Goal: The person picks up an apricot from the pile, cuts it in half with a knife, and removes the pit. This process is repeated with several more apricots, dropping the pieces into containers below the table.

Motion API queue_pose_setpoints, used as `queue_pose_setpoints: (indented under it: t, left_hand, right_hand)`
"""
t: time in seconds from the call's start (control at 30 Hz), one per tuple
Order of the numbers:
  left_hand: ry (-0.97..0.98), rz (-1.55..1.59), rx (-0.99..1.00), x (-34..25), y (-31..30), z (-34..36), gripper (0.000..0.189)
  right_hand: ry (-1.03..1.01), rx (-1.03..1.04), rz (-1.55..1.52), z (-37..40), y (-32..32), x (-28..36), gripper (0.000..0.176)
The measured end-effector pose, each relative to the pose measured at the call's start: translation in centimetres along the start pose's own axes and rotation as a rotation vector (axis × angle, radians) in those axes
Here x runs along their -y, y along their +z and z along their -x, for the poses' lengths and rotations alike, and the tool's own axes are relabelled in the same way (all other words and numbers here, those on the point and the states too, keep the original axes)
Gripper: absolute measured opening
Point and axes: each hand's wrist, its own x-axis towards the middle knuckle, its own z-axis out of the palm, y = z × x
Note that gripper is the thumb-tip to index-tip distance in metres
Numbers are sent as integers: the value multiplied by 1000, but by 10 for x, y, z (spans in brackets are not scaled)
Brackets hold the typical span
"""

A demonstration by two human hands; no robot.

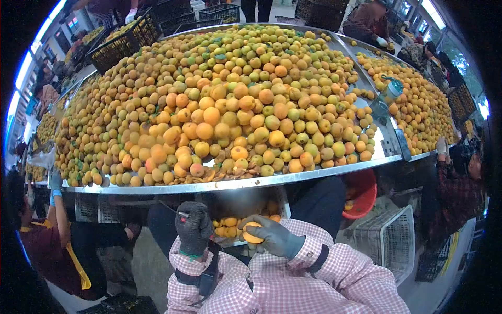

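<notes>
My left hand (194, 226), in a dark grey glove, is closed in a fist around a small tool (183, 215) with a bit of metal and red showing; most of it is hidden by the fingers. To its right, my right hand (276, 236), in a lighter grey glove, grips an orange-yellow fruit (252, 232) between thumb and fingers. Both hands are apart, over my lap. Between and behind them, a light crate (285, 203) holds orange fruit pieces (226, 228). Beyond the hands, a metal table (238, 184) bears a large heap of yellow-orange fruit (209, 116), with scraps near its front edge.
A red bucket (364, 194) and a white crate (407, 243) stand on the right below the table. A bottle (387, 98) rests by the table divider. Black crates (125, 44) are at the back. Co-workers sit left (47, 251), right (455, 193) and behind the table.
</notes>
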Motion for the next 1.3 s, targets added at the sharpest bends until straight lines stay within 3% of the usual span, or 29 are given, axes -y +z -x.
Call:
queue_pose_setpoints:
  t: [0.13, 0.3, 0.37, 0.4, 0.5, 0.57, 0.6, 0.63, 0.73, 0.8, 0.9, 0.93, 0.97, 1.0, 1.07, 1.13, 1.17, 1.23, 1.27, 1.3]
  left_hand:
    - [123, -489, -199, 14, 4, -4, 11]
    - [-20, -368, -181, 18, -14, 0, 13]
    - [-64, -415, -230, 24, -21, 4, 13]
    - [-60, -412, -225, 26, -23, 6, 13]
    - [-108, -475, -226, 26, -27, 8, 12]
    - [-163, -392, -200, 23, -24, 3, 12]
    - [-41, -728, -188, 28, -20, 6, 14]
    - [-192, -704, -286, 26, -14, 6, 15]
    - [-170, -737, -218, 30, -10, 7, 15]
    - [-314, -637, -219, 37, -15, 7, 16]
    - [-192, -790, -190, 27, 1, 8, 18]
    - [-321, -840, -197, 24, 1, 7, 21]
    - [-312, -840, -196, 23, 3, 4, 21]
    - [-249, -927, -199, 19, 12, 5, 21]
    - [-184, -1015, -209, 21, 11, 4, 22]
    - [54, -1119, -35, 45, -12, -2, 28]
    - [58, -1120, -41, 54, -20, -4, 28]
    - [70, -1225, 224, 66, -32, -3, 35]
    - [-151, -1459, 239, 39, 5, 2, 38]
    - [-152, -1463, 236, 33, 16, 3, 38]
  right_hand:
    - [-34, -168, 192, -11, -9, 0, 26]
    - [-33, -173, -79, -31, -28, -9, 32]
    - [-212, -317, 767, -43, -37, -20, 37]
    - [-668, -435, 1124, -40, -38, -19, 43]
    - [-674, -479, 1159, -34, -32, 25, 37]
    - [-803, -485, 1173, -35, -32, 64, 29]
    - [-834, -602, 1377, -39, -34, 82, 31]
    - [-866, -735, 1580, -43, -36, 99, 34]
    - [-409, -734, 1840, -68, -54, 125, 36]
    - [-455, -728, 1825, -77, -66, 119, 35]
    - [-469, -733, 1848, -76, -65, 123, 34]
    - [-554, -748, 1718, -61, -52, 127, 31]
    - [-634, -754, 1583, -53, -45, 128, 29]
    - [-791, -604, 1342, -55, -53, 120, 28]
    - [-273, -67, 458, -40, -51, 113, 32]
    - [-135, -1, 153, -27, -24, 84, 41]
    - [-92, 93, 221, -29, -25, 69, 48]
    - [-245, 15, 204, -22, 2, 50, 38]
    - [-243, 19, 202, -23, 1, 41, 38]
    - [-273, -35, 350, -26, -1, 34, 32]
